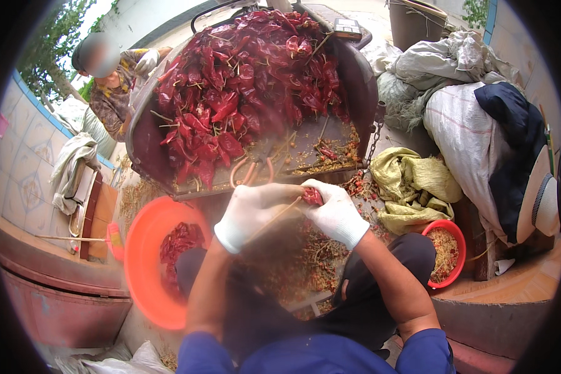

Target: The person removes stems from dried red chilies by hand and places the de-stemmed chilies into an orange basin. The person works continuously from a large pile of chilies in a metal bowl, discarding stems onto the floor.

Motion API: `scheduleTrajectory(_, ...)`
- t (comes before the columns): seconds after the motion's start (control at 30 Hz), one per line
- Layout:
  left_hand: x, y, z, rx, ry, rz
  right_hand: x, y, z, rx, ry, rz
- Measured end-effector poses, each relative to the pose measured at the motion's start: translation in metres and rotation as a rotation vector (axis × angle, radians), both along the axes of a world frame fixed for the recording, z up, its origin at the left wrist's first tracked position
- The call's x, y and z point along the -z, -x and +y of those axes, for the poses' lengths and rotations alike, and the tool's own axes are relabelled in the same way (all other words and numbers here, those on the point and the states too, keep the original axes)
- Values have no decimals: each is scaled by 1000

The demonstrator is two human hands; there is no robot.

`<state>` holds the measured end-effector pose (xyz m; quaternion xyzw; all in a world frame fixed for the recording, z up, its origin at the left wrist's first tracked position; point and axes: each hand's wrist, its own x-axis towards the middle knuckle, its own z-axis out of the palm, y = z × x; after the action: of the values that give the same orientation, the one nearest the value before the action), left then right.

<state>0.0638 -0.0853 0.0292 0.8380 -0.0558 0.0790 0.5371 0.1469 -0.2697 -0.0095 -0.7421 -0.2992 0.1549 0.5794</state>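
Observation:
A white knit glove covers each of my hands. Between the fingertips of my right hand (334, 212) is a dried red chilli pepper (312, 196). The fingers of my left hand (257, 210) reach to the pepper's left end; haze blurs them and hides their grip. A thin pale stalk (276, 217) slants from the pepper across the left glove. Just beyond the left hand, scissors with orange handles (250, 173) lie on the cart bed (304, 161). A large heap of dried red chillies (243, 89) fills the cart behind them.
An orange basin (142, 262) with chillies stands left of my knees. At right is a red bowl (463, 262) of seeds. Stems and seeds (325, 255) litter the ground between my legs. Yellow sacking (411, 182) and white sacks (453, 117) lie right. A person (112, 98) is beside the cart.

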Motion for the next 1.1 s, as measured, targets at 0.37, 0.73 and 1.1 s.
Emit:
scheduleTrajectory(0.37, 31, 16, 34, -198, -919, -80, -36, 2, 9, 39, -265, 597)
scheduleTrajectory(0.73, 90, -3, 16, -212, -965, -136, -88, 48, 141, -146, -296, 330)
scheduleTrajectory(1.1, 53, 20, 25, 184, -808, 205, -47, 81, 230, -530, 122, -641)
